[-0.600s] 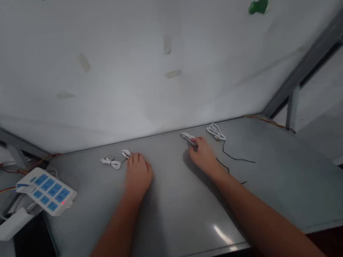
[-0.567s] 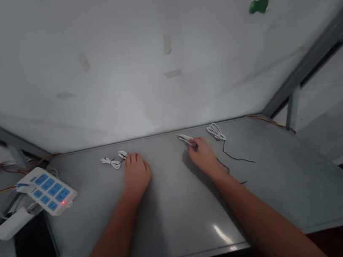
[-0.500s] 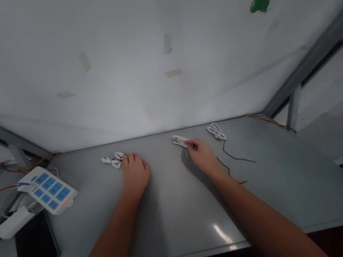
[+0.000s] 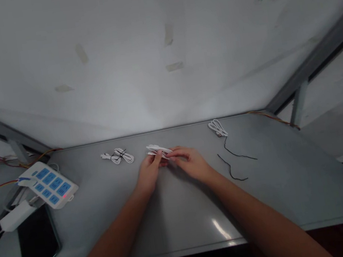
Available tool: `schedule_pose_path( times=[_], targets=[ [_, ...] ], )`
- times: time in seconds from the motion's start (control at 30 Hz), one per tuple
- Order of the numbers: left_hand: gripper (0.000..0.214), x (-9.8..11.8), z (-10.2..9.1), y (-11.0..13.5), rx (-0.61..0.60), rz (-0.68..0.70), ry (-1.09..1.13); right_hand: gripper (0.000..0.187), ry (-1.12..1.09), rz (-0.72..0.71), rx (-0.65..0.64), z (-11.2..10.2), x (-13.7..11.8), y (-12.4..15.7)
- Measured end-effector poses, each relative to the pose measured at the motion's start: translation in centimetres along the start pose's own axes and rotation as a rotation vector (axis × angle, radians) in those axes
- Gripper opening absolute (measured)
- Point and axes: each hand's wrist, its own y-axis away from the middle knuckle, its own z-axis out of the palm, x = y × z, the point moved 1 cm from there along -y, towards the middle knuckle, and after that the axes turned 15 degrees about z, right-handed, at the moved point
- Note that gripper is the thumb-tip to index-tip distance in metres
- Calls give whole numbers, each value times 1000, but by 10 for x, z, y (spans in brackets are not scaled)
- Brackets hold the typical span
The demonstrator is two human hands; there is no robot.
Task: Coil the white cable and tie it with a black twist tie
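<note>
Both hands meet over the middle of the grey table (image 4: 184, 216). My left hand (image 4: 148, 172) and my right hand (image 4: 189, 162) pinch a folded white cable bundle (image 4: 158, 150) between their fingertips, just above the tabletop. Left of them lies a tied white cable bundle (image 4: 118, 156) with a black tie around it. Another coiled white cable (image 4: 217, 127) rests at the back right, and two loose black ties (image 4: 235, 160) lie beside my right wrist.
A white power strip (image 4: 50, 184) with blue sockets and a lit red lamp sits at the left, a white adapter (image 4: 14, 216) and a dark tablet (image 4: 37, 243) in front of it. Red and yellow wires (image 4: 10, 161) trail at the back left. A white wall rises behind.
My right hand carried the white cable bundle left toward the centre. My left hand left the tied bundle on the table and came over to grip the carried one too.
</note>
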Motion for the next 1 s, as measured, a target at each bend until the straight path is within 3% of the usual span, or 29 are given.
schedule_pose_path(
  times=[0.13, 0.27, 0.37, 0.5, 0.63, 0.8, 1.0],
  targets=[
    [53, 0, -4, -2, -13, 24, 55, 16, 176, -83, 41, -1, -2, 3],
    [54, 0, -3, -1, -56, 7, 89, 14, 187, -27, 41, -4, 0, 1],
    [50, 2, -1, 1, -121, -35, 68, 10, 48, 105, 17, -6, 5, -3],
    [42, 4, 0, 5, -230, -72, 22, 34, -218, 297, -58, -6, 8, -6],
    [44, 1, 0, 5, -275, -94, 4, 46, -334, 380, -113, -6, 5, -6],
    [54, -3, -5, 0, -217, -56, -19, 47, -378, 400, -80, -14, 4, -9],
    [50, -6, -22, -13, -26, 44, -104, 39, -306, 431, 24, -36, 11, -16]
  ],
)
